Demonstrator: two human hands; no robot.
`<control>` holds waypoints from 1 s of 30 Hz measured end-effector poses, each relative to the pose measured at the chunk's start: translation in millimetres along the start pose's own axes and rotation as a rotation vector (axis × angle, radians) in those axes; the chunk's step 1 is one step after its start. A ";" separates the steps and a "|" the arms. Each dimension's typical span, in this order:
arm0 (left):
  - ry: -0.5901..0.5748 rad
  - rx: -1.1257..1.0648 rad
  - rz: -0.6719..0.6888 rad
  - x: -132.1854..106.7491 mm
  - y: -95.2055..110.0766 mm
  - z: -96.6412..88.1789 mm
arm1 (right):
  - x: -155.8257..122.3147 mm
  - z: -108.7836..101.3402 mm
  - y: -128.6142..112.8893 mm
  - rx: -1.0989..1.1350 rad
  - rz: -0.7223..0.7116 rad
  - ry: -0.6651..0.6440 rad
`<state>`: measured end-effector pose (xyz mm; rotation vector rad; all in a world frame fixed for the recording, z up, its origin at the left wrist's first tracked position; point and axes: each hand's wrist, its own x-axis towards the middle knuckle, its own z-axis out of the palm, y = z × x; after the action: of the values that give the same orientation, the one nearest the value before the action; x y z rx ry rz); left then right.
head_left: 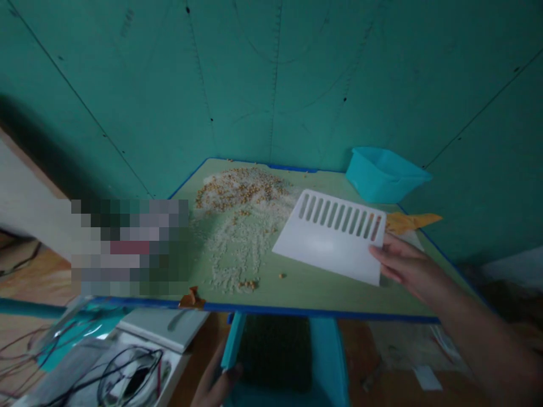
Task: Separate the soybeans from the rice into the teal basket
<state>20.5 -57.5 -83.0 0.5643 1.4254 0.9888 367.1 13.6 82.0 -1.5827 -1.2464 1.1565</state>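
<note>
My right hand (401,257) pinches the right edge of a white slotted plastic scoop (326,244), fingers behind it and thumb on its face. The scoop is tilted above the pale green tabletop (305,294), its row of slots along the top. Left of it lies a heap of white grains mixed with yellow-brown kernels (244,189); loose white grains (235,254) trail toward the front edge. Below that edge, my left hand (218,379) grips the left rim of a teal bin (335,362). The bin's inside looks dark green, its contents unclear.
A teal tub (382,175) stands at the table's back right, beside an orange-yellow wrapper (416,221). A blurred-out item (131,249) covers the left side. Below left are tangled cables (131,367) and a white box (165,325). The green wall (271,73) rises behind.
</note>
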 end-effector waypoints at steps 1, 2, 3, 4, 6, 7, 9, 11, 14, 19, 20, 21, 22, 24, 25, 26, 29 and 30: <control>-0.015 -0.015 0.016 -1.4 4.7 2.6 | -4.1 -3.5 8.2 -0.017 0.032 0.015; -0.023 -0.020 0.040 -3.0 9.2 4.7 | -6.7 -5.7 14.6 -0.025 0.045 0.056; -0.029 -0.031 0.057 -5.0 13.2 6.3 | -7.9 -6.7 19.0 -0.038 0.052 0.077; -0.035 -0.049 0.057 -7.4 16.3 7.1 | -8.0 -6.4 21.3 -0.045 0.052 0.089; -0.068 -0.105 0.040 -12.9 19.1 6.4 | -6.9 -2.5 20.7 -0.057 0.048 0.075; -0.089 -0.149 0.027 -15.4 18.6 4.7 | -6.7 0.7 18.7 -0.063 0.049 0.055; -0.114 -0.252 -0.017 -18.6 14.8 -0.9 | -9.1 8.5 13.6 -0.072 0.055 0.027; -0.089 -0.347 -0.075 -18.8 9.6 -8.3 | -16.5 16.1 10.6 -0.078 0.062 0.037; -0.033 -0.402 -0.096 -17.0 6.8 -17.2 | -31.7 20.8 14.1 -0.069 0.111 0.071; -0.078 -0.378 -0.073 -18.6 21.0 -16.0 | -36.1 11.2 26.4 -0.029 0.191 0.099; -0.072 -0.366 -0.063 -19.2 24.1 -14.2 | -33.4 10.7 26.4 -0.020 0.189 0.113; -0.072 -0.350 -0.054 -19.6 26.4 -12.5 | -30.4 11.5 25.2 -0.009 0.175 0.133; -0.076 -0.332 -0.047 -20.0 28.0 -11.0 | -27.7 13.7 22.8 0.005 0.150 0.156; -0.103 -0.301 -0.038 -20.2 28.5 -9.8 | -23.7 21.1 16.0 0.035 0.084 0.197; -0.115 -0.295 -0.036 -20.0 27.8 -9.9 | -22.6 25.4 12.5 0.046 0.060 0.208; -0.124 -0.295 -0.033 -19.8 26.8 -10.3 | -21.9 29.3 9.5 0.051 0.045 0.211; -0.128 -0.316 -0.014 -19.3 24.9 -11.1 | -20.4 35.7 5.9 0.045 0.062 0.178; -0.123 -0.320 -0.007 -19.4 25.2 -10.7 | -19.6 35.9 6.3 0.037 0.075 0.160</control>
<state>7.1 -63.1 -52.7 0.3762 1.1310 1.1301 332.2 -5.2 70.0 -1.6715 -1.0645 1.0700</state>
